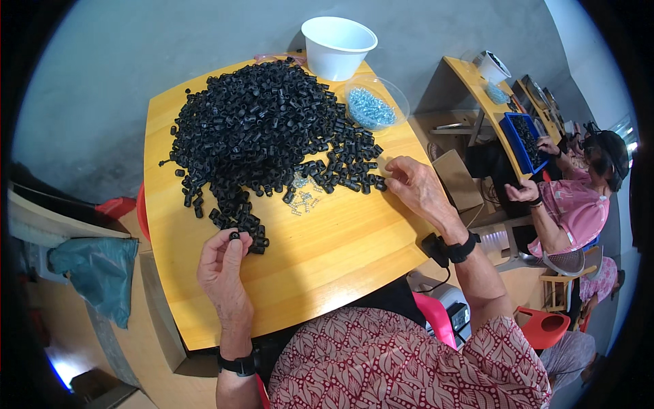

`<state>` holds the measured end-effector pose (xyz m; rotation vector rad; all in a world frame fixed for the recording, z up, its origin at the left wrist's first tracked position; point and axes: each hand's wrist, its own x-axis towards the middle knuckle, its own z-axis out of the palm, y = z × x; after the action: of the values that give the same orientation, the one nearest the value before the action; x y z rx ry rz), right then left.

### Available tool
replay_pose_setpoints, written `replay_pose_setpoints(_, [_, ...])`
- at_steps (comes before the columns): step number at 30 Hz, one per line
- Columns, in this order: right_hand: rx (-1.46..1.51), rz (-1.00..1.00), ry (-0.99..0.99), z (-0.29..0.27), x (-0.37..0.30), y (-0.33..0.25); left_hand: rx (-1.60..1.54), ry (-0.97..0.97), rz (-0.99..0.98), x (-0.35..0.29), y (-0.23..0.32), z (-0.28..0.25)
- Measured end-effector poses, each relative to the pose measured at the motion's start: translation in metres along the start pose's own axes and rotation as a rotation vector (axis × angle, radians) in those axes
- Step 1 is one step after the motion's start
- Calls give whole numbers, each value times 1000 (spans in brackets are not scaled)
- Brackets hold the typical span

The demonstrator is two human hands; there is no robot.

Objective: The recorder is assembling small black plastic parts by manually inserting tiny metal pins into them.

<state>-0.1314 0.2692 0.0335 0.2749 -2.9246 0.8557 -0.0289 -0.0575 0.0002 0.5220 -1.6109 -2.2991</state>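
Observation:
A big heap of small black plastic pieces (245, 123), short cylinders in shape and some with loops, covers the far half of the yellow wooden table (327, 252). Below its near left tail, my left hand (226, 269) pinches one black plastic piece (235, 236) between thumb and fingertips, with a round end facing up. My right hand (421, 191) is at the right end of the heap, thumb and forefinger apart beside the outermost loose pieces. I make out nothing in its fingers. Between the hands, small metal springs (301, 202) lie scattered on the wood.
A white tub (338, 48) and a clear dish of bluish springs (372, 105) stand at the far right of the table. To the right, a person in pink (569, 204) sits at another table with a blue tray (523, 143). A teal bag (95, 273) hangs at left.

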Motion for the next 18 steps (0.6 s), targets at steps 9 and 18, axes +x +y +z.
replay_pose_setpoints(9, [-6, -15, -71, 6, -1, -10, 18, -9, 19, 0, 2, -5])
replay_pose_setpoints(18, [-16, -176, 46, 5, -12, -43, -12, 35, 29, 7, 7, -13])
